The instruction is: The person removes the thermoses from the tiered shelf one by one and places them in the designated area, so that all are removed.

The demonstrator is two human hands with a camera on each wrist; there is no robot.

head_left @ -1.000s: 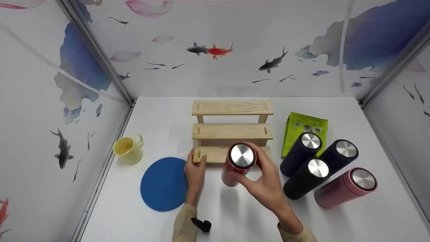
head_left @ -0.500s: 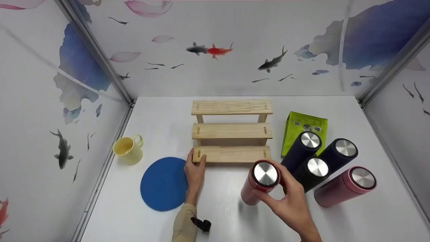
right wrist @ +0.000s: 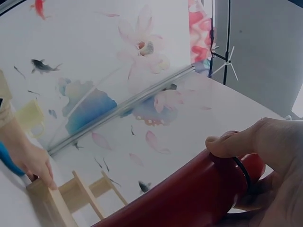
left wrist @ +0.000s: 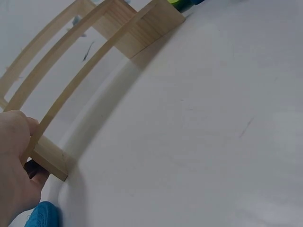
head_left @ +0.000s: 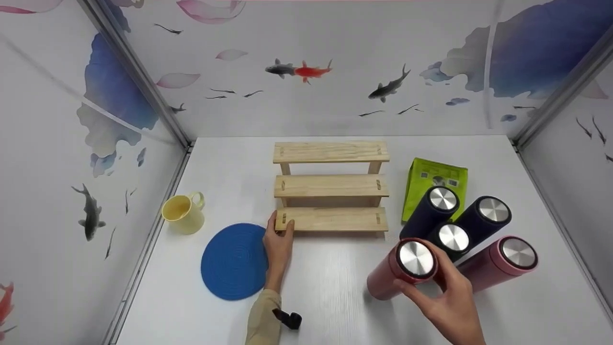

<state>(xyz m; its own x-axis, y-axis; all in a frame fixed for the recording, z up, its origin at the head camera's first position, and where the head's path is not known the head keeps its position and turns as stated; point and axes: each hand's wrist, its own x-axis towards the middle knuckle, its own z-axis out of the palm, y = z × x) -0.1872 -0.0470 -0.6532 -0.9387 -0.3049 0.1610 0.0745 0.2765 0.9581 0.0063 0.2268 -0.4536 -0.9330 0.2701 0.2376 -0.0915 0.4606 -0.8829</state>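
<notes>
In the head view my right hand (head_left: 452, 297) grips a red thermos bottle (head_left: 389, 272) round its upper part, just below the steel-topped lid. The right wrist view shows the same red body, with the thumb laid along it near the lid. My left hand (head_left: 278, 247) holds the left end of the lowest step of a three-tier wooden shelf (head_left: 330, 186), thumb on top. In the left wrist view those fingers wrap the shelf's end piece (left wrist: 49, 158). The shelf's steps are bare.
Right of the shelf stand two navy bottles (head_left: 424, 215), a black bottle (head_left: 452, 239) partly hidden by the red one, and a pink bottle (head_left: 488, 268). A green pouch (head_left: 416, 182) lies behind them. At left are a yellow mug (head_left: 187, 218) and a round blue mat (head_left: 232, 263).
My right hand has carried the red bottle from in front of the shelf's lowest step to the right and toward me, close to the other bottles. The left hand stays on the shelf.
</notes>
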